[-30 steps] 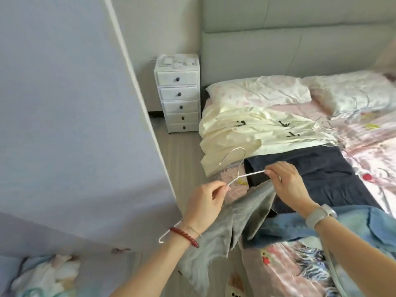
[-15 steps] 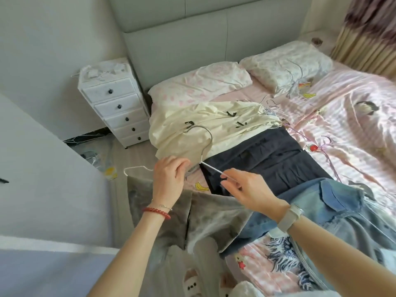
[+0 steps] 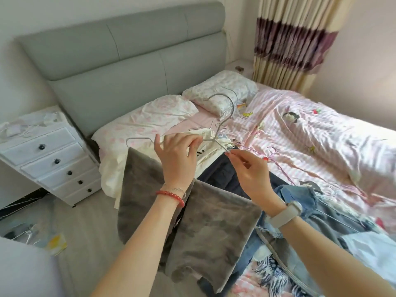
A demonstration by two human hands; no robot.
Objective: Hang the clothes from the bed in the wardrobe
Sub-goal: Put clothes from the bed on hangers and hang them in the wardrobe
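Note:
I hold a thin white wire hanger [image 3: 222,116] in the air over the bed's near edge, its hook pointing up. A grey garment [image 3: 205,230] hangs folded over the hanger's bar. My left hand [image 3: 176,155] grips the hanger near its middle. My right hand [image 3: 246,168] pinches the hanger's right arm. On the bed [image 3: 300,129] lie a cream garment [image 3: 205,146], a dark navy garment [image 3: 220,176] and a blue denim garment [image 3: 304,211]. Loose pink hangers [image 3: 276,159] lie on the sheet. The wardrobe is out of view.
A white drawer unit [image 3: 49,157] stands left of the bed against the grey headboard [image 3: 120,54]. Two pillows [image 3: 154,123] lie at the bed's head. Striped curtains [image 3: 287,43] hang at the far right. Clutter and a yellow item [image 3: 56,243] lie on the floor at the left.
My view has swung right, away from the grey panel and toward the bed. Both hands have lifted the hanger with the grey garment higher; the garment now hangs spread over the bar.

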